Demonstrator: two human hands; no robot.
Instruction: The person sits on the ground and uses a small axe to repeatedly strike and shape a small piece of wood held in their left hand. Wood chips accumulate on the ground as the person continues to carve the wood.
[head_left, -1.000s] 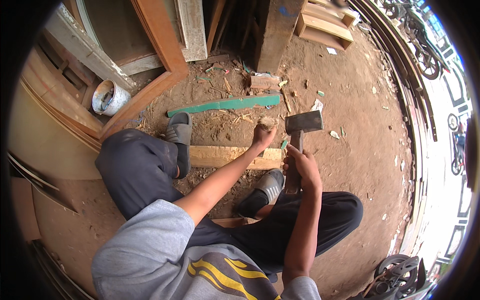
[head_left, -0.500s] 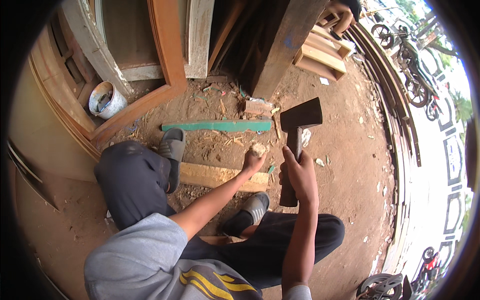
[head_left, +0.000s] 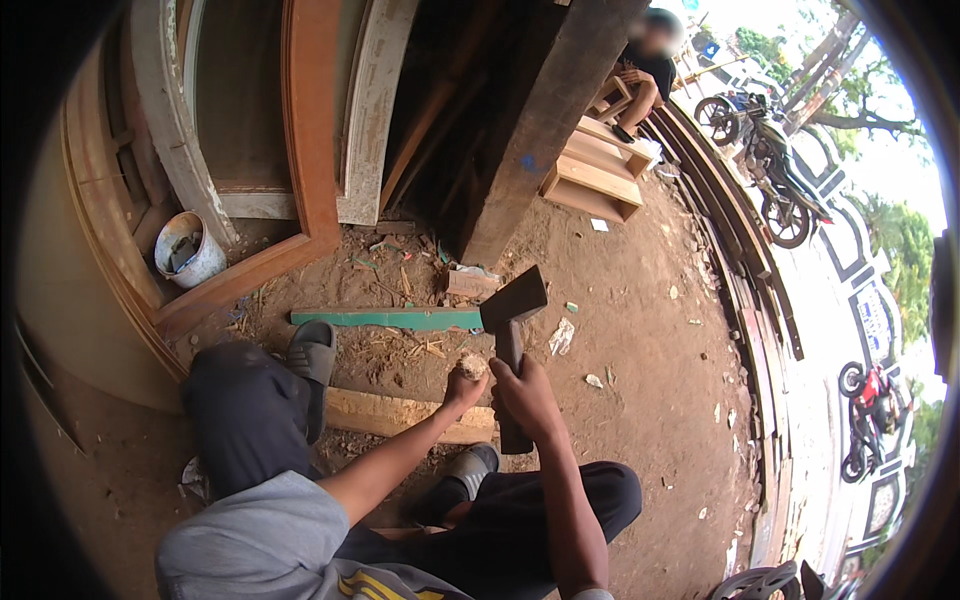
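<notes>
My left hand (head_left: 464, 390) is closed round an upright wooden handle (head_left: 471, 366); only its pale, frayed round end shows above the fist. Below that hand lies a pale wooden beam (head_left: 375, 412), across the ground between my sandalled feet. Whatever is at the handle's lower end is hidden. In my right hand (head_left: 527, 398) is a hatchet (head_left: 512, 345), gripped by its dark handle. Its dark flared head is raised just beyond my left hand, the wide edge to the right and the blunt side to the left, apart from the frayed end.
A green-painted wood strip (head_left: 390, 318) lies beyond the beam, among chips. Door frames (head_left: 318, 130) and a paint-stained bucket (head_left: 190, 250) stand left. A thick post (head_left: 550, 120) rises ahead. Farther right are a wooden crate (head_left: 592, 185), a seated person (head_left: 648, 75), stacked planks (head_left: 745, 270) and motorcycles (head_left: 785, 180).
The whole view has shifted, so the scene sits lower and to the left. The hatchet has come closer to my left hand. Both grips stay the same.
</notes>
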